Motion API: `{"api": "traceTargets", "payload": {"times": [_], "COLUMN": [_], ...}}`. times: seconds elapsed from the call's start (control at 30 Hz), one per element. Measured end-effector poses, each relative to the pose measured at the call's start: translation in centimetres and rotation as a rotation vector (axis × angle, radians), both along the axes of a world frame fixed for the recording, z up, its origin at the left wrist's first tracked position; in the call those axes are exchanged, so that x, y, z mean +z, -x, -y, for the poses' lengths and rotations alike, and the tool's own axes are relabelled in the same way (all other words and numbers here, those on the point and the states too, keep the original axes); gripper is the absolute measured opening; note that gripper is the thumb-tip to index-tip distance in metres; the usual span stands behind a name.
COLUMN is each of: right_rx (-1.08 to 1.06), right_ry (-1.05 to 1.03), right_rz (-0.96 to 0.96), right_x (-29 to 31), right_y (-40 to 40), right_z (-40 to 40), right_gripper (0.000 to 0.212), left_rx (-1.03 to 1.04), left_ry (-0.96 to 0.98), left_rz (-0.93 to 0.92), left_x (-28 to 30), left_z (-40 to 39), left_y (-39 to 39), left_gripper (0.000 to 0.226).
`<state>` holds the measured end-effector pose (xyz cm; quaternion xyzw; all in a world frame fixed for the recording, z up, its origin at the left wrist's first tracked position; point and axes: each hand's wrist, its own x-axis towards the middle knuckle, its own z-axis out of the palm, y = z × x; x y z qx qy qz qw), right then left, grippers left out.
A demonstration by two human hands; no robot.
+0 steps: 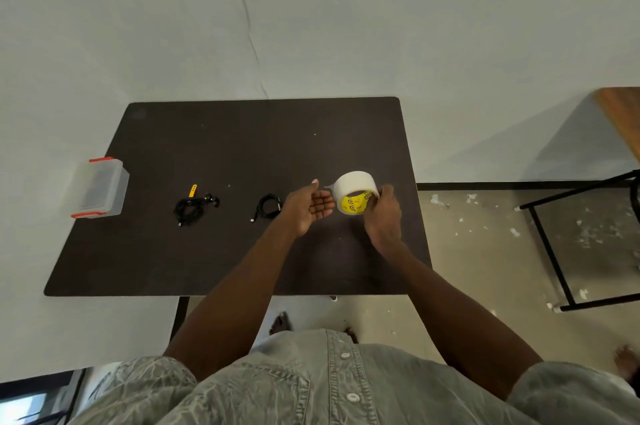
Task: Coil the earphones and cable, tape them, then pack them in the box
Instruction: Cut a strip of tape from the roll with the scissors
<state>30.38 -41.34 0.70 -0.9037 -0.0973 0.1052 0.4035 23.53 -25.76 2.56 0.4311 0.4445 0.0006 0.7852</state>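
A roll of clear tape [354, 184] with a yellow core is held above the right part of the dark table [242, 258]. My right hand [382, 217] grips the roll from its right side. My left hand [308, 208] is just left of the roll, palm up and fingers relaxed, with the thumb tip near a short loose tape end. A coiled black cable [267, 206] lies on the table left of my left hand. Black earphones [192, 207] lie bundled further left. A clear plastic box [98, 187] with red clips stands at the table's left edge.
A small yellow cutter [192, 190] lies just behind the earphones. A wall rises directly behind the table. To the right stand a black metal frame [554, 251] and the corner of a wooden table [621, 116] over a paint-spattered floor.
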Motion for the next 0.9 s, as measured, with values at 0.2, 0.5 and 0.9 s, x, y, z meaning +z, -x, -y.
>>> {"api": "traceTargets", "payload": {"times": [0.2, 0.5, 0.9], "right_rx": [0.004, -0.031, -0.027], "right_ry": [-0.059, -0.073, -0.082], "right_rz": [0.039, 0.073, 0.091], "right_x": [-0.1, -0.5, -0.3], "right_y": [1.2, 2.1, 2.6], "right_z": [-1.5, -2.8, -2.4], "right_gripper": [0.016, 0.011, 0.016], "left_rx": [-0.022, -0.056, -0.081], "left_ry": [0.005, -0.022, -0.067], "left_rz": [0.033, 0.019, -0.042], "left_x": [0.6, 1.6, 2.0], "left_z": [-1.7, -2.2, -1.8], "left_y": [1.2, 1.7, 1.5], "left_gripper": [0.040, 0.011, 0.006]}}
